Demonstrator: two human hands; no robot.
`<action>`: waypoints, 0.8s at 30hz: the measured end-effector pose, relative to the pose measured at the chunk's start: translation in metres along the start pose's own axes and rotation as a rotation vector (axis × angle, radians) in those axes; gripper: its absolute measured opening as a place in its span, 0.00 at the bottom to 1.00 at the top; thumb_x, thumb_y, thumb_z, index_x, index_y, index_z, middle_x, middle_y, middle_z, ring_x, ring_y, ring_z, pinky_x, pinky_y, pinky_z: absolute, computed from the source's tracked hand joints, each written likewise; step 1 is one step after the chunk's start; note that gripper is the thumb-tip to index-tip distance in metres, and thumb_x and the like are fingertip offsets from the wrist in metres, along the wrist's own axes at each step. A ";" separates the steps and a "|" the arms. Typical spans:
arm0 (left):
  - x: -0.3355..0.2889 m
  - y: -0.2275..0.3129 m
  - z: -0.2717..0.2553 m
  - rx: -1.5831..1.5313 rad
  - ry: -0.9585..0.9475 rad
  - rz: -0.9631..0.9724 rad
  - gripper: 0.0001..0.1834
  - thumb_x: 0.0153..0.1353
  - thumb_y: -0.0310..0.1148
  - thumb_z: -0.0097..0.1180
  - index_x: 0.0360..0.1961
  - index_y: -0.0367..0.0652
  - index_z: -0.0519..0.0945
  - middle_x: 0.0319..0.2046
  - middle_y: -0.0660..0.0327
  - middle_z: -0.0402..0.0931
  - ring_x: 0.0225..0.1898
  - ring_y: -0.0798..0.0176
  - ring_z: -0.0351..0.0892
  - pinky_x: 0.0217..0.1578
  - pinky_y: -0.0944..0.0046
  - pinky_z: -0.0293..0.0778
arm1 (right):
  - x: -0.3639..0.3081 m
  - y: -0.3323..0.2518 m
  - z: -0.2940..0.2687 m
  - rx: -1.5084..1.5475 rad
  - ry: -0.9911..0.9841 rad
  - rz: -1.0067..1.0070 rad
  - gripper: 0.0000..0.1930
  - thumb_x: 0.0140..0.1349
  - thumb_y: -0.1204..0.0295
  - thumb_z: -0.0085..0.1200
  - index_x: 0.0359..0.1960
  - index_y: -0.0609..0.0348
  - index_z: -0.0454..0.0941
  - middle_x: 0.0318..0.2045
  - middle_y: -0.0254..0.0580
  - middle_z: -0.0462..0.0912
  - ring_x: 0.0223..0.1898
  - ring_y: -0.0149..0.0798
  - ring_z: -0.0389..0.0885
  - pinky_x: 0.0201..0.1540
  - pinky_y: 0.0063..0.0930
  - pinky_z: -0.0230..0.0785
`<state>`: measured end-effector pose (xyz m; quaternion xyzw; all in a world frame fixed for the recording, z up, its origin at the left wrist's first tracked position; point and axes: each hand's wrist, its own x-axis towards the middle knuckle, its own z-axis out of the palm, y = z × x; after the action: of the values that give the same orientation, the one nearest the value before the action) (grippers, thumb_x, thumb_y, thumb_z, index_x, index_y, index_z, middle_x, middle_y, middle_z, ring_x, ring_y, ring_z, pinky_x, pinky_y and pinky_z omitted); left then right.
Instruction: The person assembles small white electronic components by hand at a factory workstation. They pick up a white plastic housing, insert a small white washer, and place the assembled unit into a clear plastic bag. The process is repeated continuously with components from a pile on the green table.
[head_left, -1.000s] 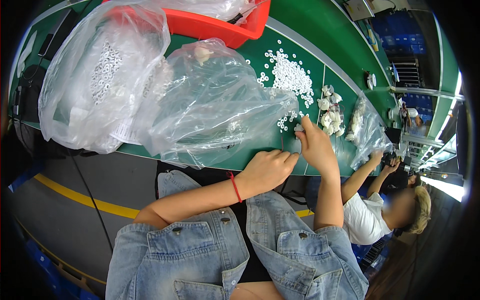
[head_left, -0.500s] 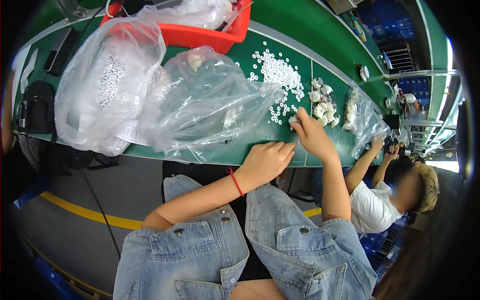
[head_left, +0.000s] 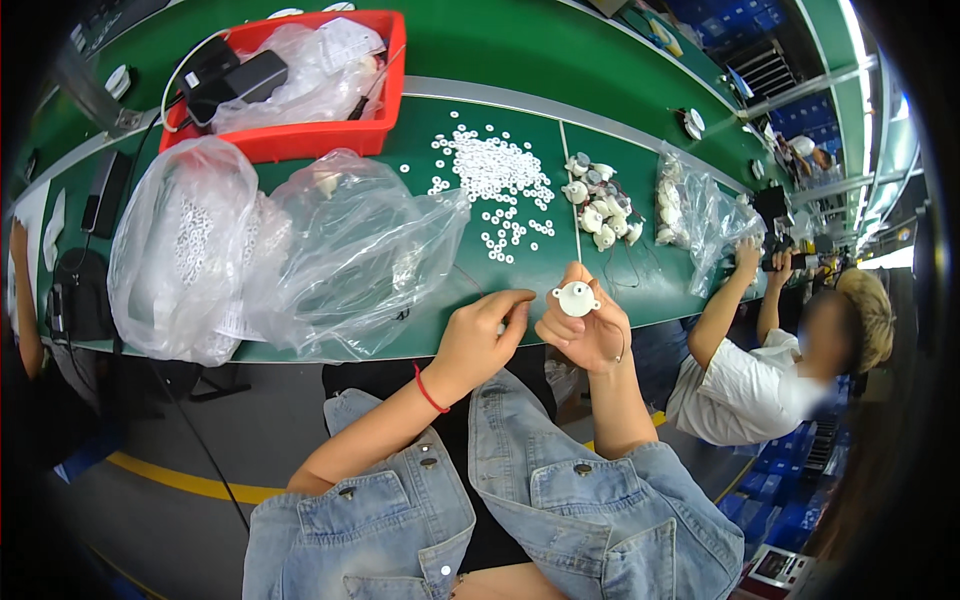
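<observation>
Right hand [head_left: 590, 330] pinching small white round part [head_left: 576, 298] between thumb and fingertips, holding it just above table edge. Left hand [head_left: 478, 338] hovering beside it, fingers curled together, tips nearing part, holding nothing visible. Beyond, white rings [head_left: 490, 175] lying scattered on green table [head_left: 450, 50]; clear bag [head_left: 350, 250] sitting left.

Green bench [head_left: 520, 60]: red bin [head_left: 300, 140], clear bags [head_left: 350, 250], white rings [head_left: 490, 175].

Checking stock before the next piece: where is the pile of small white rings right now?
In the head view the small white rings lie scattered on the green table, beyond both hands, between the clear plastic bag and the cluster of white parts.
</observation>
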<state>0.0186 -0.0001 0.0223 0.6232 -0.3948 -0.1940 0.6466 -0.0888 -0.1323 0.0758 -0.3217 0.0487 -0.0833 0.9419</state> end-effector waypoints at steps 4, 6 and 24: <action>-0.001 0.001 0.001 0.064 -0.025 0.020 0.08 0.62 0.24 0.57 0.41 0.36 0.83 0.28 0.52 0.82 0.27 0.58 0.83 0.28 0.62 0.75 | -0.007 0.001 -0.002 -0.011 -0.010 -0.023 0.16 0.72 0.57 0.46 0.44 0.59 0.68 0.21 0.32 0.66 0.20 0.27 0.60 0.26 0.25 0.53; -0.001 0.002 0.002 0.091 -0.027 0.042 0.08 0.62 0.24 0.57 0.41 0.37 0.83 0.28 0.52 0.82 0.26 0.58 0.82 0.28 0.62 0.75 | -0.009 0.000 -0.004 -0.034 -0.014 -0.035 0.16 0.72 0.56 0.46 0.44 0.59 0.68 0.21 0.32 0.66 0.20 0.27 0.60 0.26 0.26 0.53; -0.007 0.018 -0.029 -0.537 -0.474 -0.451 0.26 0.69 0.24 0.50 0.67 0.39 0.61 0.54 0.57 0.68 0.56 0.64 0.72 0.58 0.63 0.72 | 0.021 -0.072 -0.084 -1.779 1.029 -0.693 0.12 0.62 0.71 0.59 0.44 0.63 0.75 0.32 0.44 0.77 0.34 0.40 0.74 0.39 0.33 0.69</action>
<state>0.0320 0.0269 0.0406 0.4415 -0.3218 -0.5646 0.6187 -0.0892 -0.2420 0.0532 -0.8122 0.3875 -0.4047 0.1628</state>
